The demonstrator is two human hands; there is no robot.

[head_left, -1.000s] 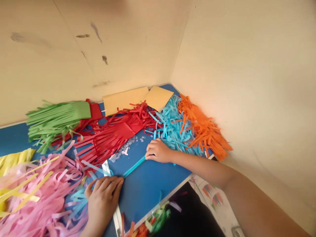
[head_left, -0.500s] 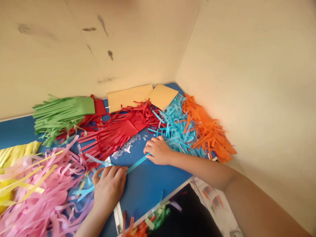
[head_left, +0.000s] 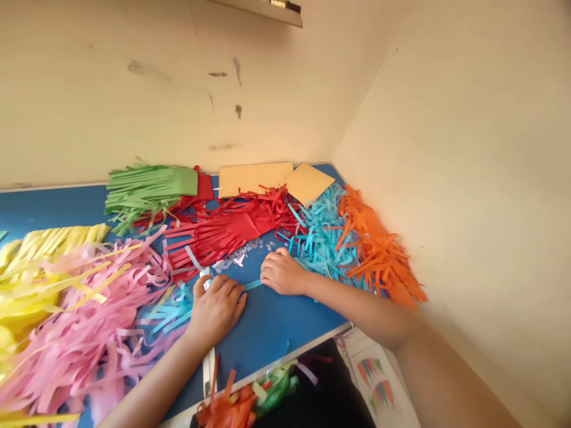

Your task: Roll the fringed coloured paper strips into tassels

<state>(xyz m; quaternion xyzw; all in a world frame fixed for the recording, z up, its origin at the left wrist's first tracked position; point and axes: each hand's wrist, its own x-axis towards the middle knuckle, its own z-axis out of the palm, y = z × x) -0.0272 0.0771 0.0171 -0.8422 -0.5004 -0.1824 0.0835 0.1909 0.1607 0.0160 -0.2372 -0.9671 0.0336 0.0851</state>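
A narrow light-blue paper strip [head_left: 253,285] runs between my two hands, just over the blue tabletop [head_left: 267,321]. My left hand [head_left: 218,306] is closed on one end of it, back of the hand up. My right hand [head_left: 283,273] pinches the other end, its fingertips hidden beneath the knuckles. Beside my left hand lie loose light-blue strips [head_left: 173,309]. Past my right hand is a heap of light-blue fringed paper [head_left: 325,232]. Small clear scraps [head_left: 241,252] are scattered behind both hands.
Red fringed paper [head_left: 232,232], green fringe [head_left: 151,187] and yellow-orange sheets [head_left: 254,178] lie along the wall. Orange fringe [head_left: 379,244] fills the right corner; pink [head_left: 84,315] and yellow strips [head_left: 31,285] cover the left. Orange and green strips [head_left: 241,404] rest on my lap.
My hands are closer together, and less of the light-blue strip shows between them. My left hand has moved toward the right hand. The view has shifted, showing a shelf edge above.
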